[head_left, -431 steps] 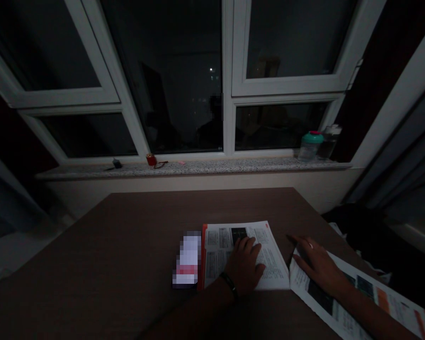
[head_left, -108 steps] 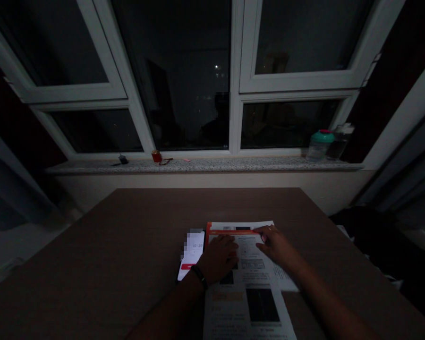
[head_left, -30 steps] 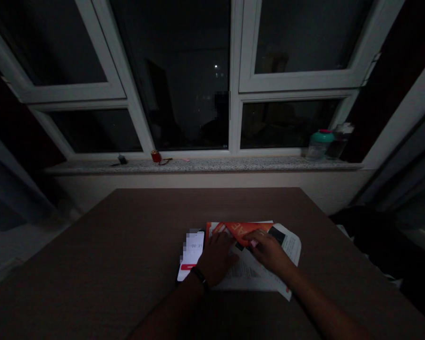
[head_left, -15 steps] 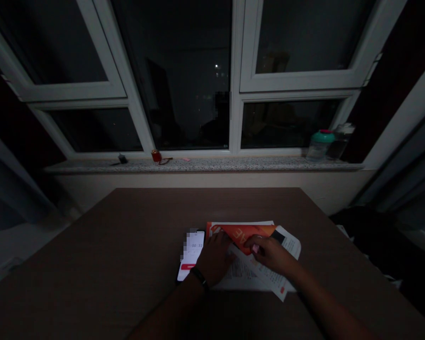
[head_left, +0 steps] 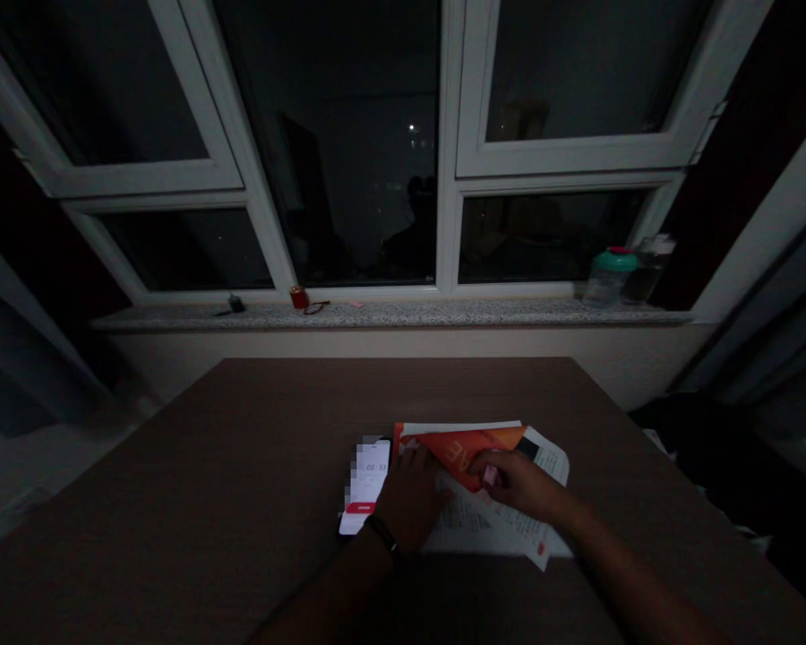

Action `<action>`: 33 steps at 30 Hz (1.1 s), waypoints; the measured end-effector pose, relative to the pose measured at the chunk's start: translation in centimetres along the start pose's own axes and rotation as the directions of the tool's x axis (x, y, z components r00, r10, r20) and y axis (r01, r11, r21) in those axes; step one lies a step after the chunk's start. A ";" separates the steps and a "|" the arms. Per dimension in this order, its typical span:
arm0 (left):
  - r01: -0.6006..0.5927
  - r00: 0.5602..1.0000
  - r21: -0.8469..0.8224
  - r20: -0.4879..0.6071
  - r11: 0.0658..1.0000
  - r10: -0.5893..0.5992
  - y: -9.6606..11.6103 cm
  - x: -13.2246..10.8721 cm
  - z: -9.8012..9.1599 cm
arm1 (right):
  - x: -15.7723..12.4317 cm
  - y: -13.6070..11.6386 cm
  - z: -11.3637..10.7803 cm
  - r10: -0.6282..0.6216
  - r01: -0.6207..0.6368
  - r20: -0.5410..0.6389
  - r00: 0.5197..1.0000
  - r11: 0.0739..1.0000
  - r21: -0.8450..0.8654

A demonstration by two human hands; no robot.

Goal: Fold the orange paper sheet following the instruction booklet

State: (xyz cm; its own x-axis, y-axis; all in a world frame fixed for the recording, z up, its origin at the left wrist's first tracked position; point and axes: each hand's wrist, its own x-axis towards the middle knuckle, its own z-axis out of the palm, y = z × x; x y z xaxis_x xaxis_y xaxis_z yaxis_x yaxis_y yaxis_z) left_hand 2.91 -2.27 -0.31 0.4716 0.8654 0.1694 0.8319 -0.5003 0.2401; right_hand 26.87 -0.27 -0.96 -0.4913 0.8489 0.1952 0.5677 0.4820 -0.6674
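A printed paper sheet (head_left: 484, 524), white with an orange band, lies folded on the brown table (head_left: 242, 466). An orange corner flap (head_left: 467, 445) is turned over on top of it. My left hand (head_left: 409, 502), a dark band on its wrist, rests flat on the sheet's left part with fingers spread. My right hand (head_left: 520, 484) pinches the folded flap with bent fingers. A lit phone (head_left: 367, 488) showing a timer lies just left of my left hand.
A stone windowsill (head_left: 390, 313) runs behind the table, under dark windows. On it stand a green-lidded bottle (head_left: 604, 276), a clear bottle (head_left: 645, 267), a small red object (head_left: 299, 297) and a small dark item (head_left: 235, 305). Dark bags lie right of the table (head_left: 698, 448).
The long sheet was folded up towards the window, then its orange corner was turned down diagonally. In the last half second my right hand slid slightly right along the fold.
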 end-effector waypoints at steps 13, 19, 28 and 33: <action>-0.233 0.972 -0.069 -0.028 0.970 0.232 2.0 0.9 -3.7 | -0.8 0.9 1.1 -0.044 0.050 -0.091 0.995 0.997 0.063; -0.228 0.972 0.021 -0.046 0.973 0.229 -0.1 1.6 -1.4 | -1.1 0.6 0.7 -0.084 0.087 -0.066 0.994 0.995 0.051; -0.209 0.978 -0.002 0.020 0.978 0.209 -1.7 1.1 0.5 | -1.3 0.6 0.3 -0.116 0.117 -0.017 0.993 0.986 0.117; -0.202 0.976 0.008 0.080 0.979 0.201 -1.7 1.0 0.6 | -1.0 0.6 0.8 -0.053 0.061 -0.078 0.996 0.993 0.097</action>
State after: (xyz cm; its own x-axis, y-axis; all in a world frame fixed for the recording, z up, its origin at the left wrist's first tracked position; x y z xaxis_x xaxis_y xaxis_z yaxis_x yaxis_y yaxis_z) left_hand 2.13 -0.53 -1.15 0.6509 0.7466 0.1376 0.7215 -0.6647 0.1937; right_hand 27.19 -0.96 -2.12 -0.4676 0.8363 0.2862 0.4696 0.5093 -0.7211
